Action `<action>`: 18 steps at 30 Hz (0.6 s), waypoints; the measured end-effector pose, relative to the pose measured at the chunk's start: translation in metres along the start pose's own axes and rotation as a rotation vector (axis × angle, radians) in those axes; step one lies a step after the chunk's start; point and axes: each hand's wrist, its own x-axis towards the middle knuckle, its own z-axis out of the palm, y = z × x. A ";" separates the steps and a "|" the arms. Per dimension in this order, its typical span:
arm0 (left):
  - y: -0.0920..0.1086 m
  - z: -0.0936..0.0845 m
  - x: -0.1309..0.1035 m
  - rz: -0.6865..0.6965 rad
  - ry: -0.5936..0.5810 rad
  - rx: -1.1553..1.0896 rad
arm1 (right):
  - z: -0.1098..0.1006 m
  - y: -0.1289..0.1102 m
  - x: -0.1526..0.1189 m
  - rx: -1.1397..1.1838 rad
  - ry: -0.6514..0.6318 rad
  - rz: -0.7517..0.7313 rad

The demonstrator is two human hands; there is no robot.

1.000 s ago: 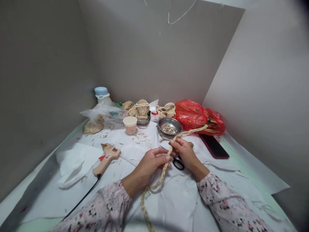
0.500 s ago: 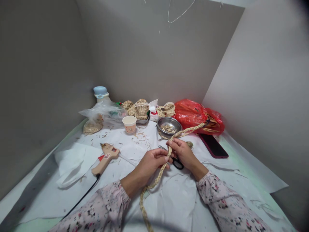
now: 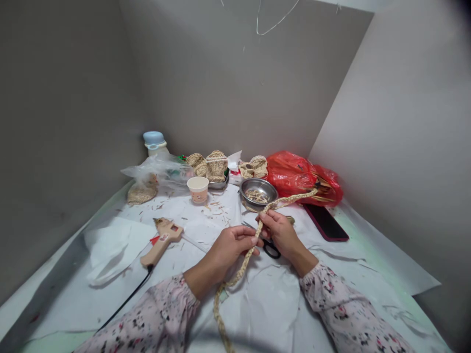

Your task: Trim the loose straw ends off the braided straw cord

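A long braided straw cord (image 3: 241, 272) runs from the red plastic bag down to the bottom edge of the view. My left hand (image 3: 233, 245) pinches it between thumb and fingers near the middle. Slightly higher up and to the right, my right hand (image 3: 280, 230) has its thumb and fingers closed on the same cord. Black-handled scissors (image 3: 271, 250) lie on the paper under and between my hands, their blades partly hidden.
At the left lies a glue gun (image 3: 162, 243) with its cable. Behind stand a paper cup (image 3: 198, 191), a metal bowl (image 3: 258, 191) with straw bits, woven pieces (image 3: 216, 166) and a red bag (image 3: 290, 171). A phone (image 3: 326, 223) lies at the right.
The cord's upper stretch near the red bag has shifted slightly right. My right hand has moved a little right; my left hand keeps nearly the same place and grip.
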 end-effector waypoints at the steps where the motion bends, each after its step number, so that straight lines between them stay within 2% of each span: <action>1: 0.000 0.000 0.000 0.005 -0.006 0.001 | 0.000 0.000 0.000 0.010 0.001 0.001; 11: 0.001 0.000 -0.001 0.002 0.047 -0.051 | -0.002 -0.003 -0.001 -0.024 -0.051 0.035; 18: -0.002 -0.001 0.001 0.008 0.031 -0.015 | -0.004 -0.001 0.001 -0.041 0.057 -0.015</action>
